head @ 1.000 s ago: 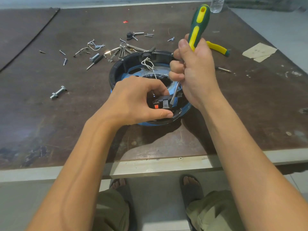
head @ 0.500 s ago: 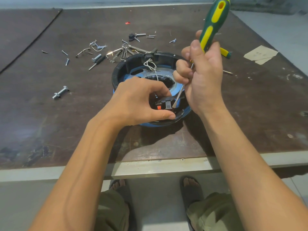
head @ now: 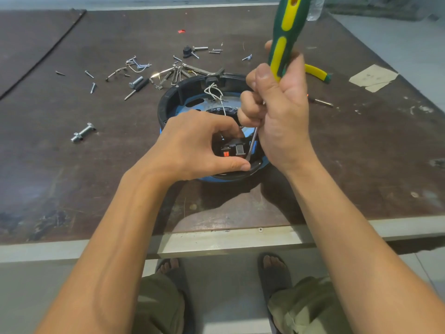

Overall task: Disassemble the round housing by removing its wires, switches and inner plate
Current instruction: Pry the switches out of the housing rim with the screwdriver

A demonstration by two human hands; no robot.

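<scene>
The brown table runs out of view on both sides, and your forearms cover much of its near edge. The round housing sits at the middle of the table. Your hands hide its right wall and most of its near half.

Your left hand arches over the near side in a C shape. The thumb lies along the near rim and the fingers curl down inside, so it grips the housing, though the fingertips are out of sight. Your right hand is fisted round the green and yellow screwdriver. The handle rises steeply and is cut off by the top edge. The shaft slants down into the housing, with its tip just beside your left thumb.

Inside, the blue inner plate shows only at the far left. The black switches, one with a red patch, sit between your thumb and fingers, and their mounting is too dark to make out. The white wires loop up near the far wall.

A yellow-handled tool lies mostly hidden behind your right hand. A clear bottle is cropped at the top. Loose screws lie scattered beyond the housing, and a bolt lies apart to the left.
</scene>
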